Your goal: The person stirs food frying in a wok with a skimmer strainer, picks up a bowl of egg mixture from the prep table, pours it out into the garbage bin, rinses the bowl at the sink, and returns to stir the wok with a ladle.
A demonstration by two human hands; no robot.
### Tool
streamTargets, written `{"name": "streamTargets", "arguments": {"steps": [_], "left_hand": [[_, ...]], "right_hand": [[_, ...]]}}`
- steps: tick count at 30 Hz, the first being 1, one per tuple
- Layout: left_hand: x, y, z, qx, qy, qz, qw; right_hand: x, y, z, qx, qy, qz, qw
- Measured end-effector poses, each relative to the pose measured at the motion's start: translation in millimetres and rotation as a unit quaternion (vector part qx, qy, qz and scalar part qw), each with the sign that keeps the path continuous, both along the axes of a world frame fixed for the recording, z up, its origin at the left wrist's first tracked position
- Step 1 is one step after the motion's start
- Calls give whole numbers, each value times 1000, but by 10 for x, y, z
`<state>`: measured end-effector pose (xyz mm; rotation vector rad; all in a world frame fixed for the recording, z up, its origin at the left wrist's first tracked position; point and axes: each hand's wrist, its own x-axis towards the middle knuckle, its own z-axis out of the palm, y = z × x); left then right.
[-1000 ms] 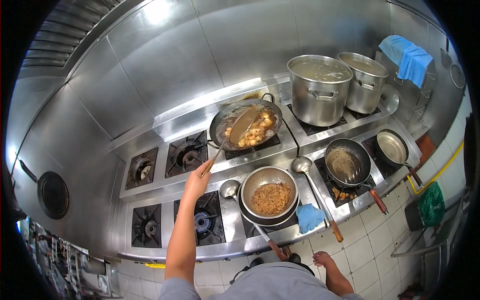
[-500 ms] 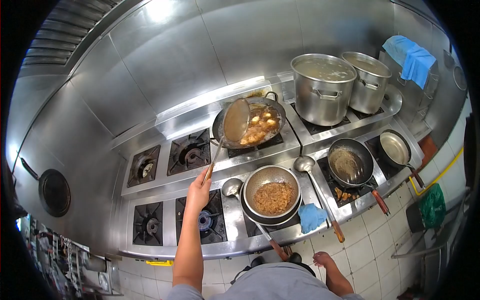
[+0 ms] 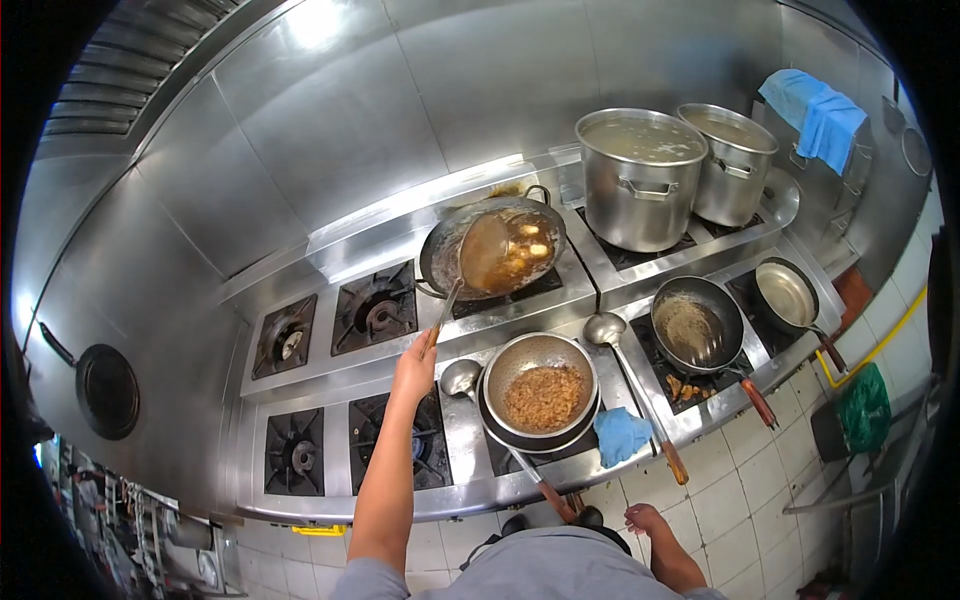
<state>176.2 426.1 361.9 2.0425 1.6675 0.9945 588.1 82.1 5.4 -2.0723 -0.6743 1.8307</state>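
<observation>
My left hand (image 3: 413, 370) is closed around the wooden handle of a wide round skimmer (image 3: 484, 255). The skimmer's head is down inside a dark wok (image 3: 437, 255) on a back burner, against pale, browned pieces of food (image 3: 535, 240) in brown oil. Below and to the right of that hand, a metal strainer bowl (image 3: 507, 365) of brown minced food rests on a pan with a wooden handle. My right hand (image 3: 645, 518) hangs low beside my body, its fingers loosely bent and apart with nothing visible in them.
Two large stockpots (image 3: 640, 205) of liquid stand at the back right. Ladles (image 3: 605, 328) lie beside the strainer bowl, near a blue cloth (image 3: 621, 437). Two more pans (image 3: 680, 295) sit on the right burners, handles jutting forward. A blue flame shows on the front burner (image 3: 425, 445).
My left hand has moved right and slightly up. The skimmer's head has shifted right and lower into the wok, among the food pieces. My right hand has stayed in place.
</observation>
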Motion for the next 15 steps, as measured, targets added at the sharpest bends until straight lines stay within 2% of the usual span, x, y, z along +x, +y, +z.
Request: {"name": "streamTargets", "arguments": {"steps": [4, 6, 10, 14, 15], "left_hand": [[63, 87, 56, -33, -14, 30, 999], [75, 112, 85, 4, -65, 32, 997], [-24, 158, 124, 37, -84, 51, 994], [-148, 177, 182, 58, -86, 56, 993], [-188, 175, 209, 52, -56, 65, 995]], "right_hand": [[10, -48, 20, 3, -8, 1, 1000], [15, -66, 22, 3, -7, -2, 1000], [11, -71, 82, -3, -9, -3, 1000], [23, -58, 157, -6, -6, 4, 1000], [36, -43, 144, -5, -7, 5, 1000]]}}
